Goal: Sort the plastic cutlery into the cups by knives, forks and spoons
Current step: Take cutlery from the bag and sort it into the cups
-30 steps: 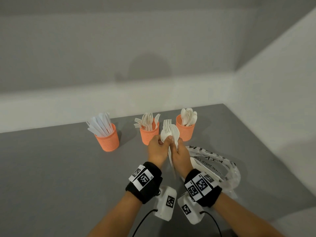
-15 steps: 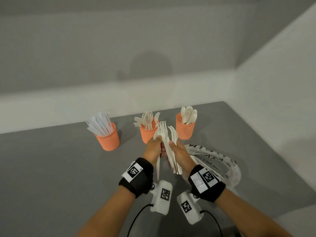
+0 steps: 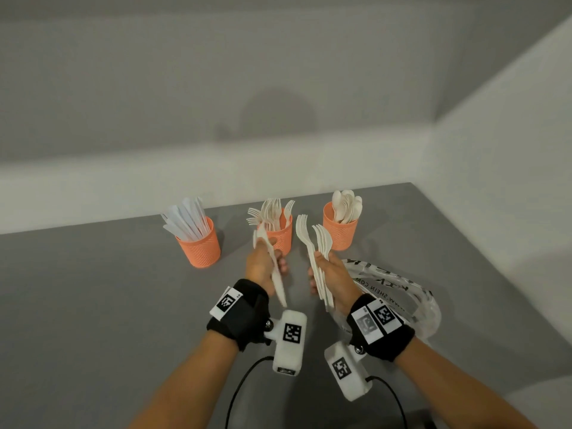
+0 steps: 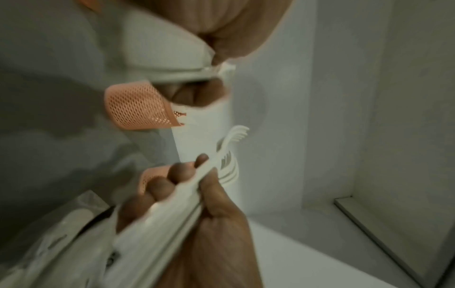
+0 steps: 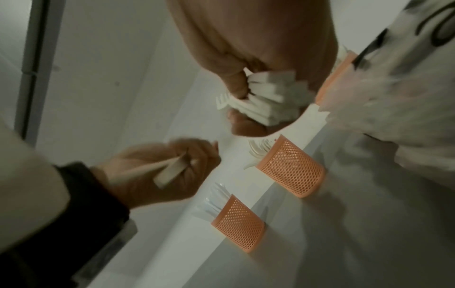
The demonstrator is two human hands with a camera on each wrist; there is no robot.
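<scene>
Three orange mesh cups stand in a row: the knife cup on the left, the fork cup in the middle, the spoon cup on the right. My left hand grips one white piece of cutlery just in front of the fork cup; its head is blurred, so I cannot tell its kind. My right hand grips a bundle of white forks, tines up, in front of the spoon cup. In the right wrist view the bundle's handle ends stick out of my fist.
A crumpled clear plastic bag with black print lies on the grey table right of my right hand. White walls close off the table at the back and the right. Camera cables hang under both wrists.
Both hands held one bundle together before. They have now drawn apart: the left hand took one piece off toward the fork cup, and the right hand keeps the rest.
</scene>
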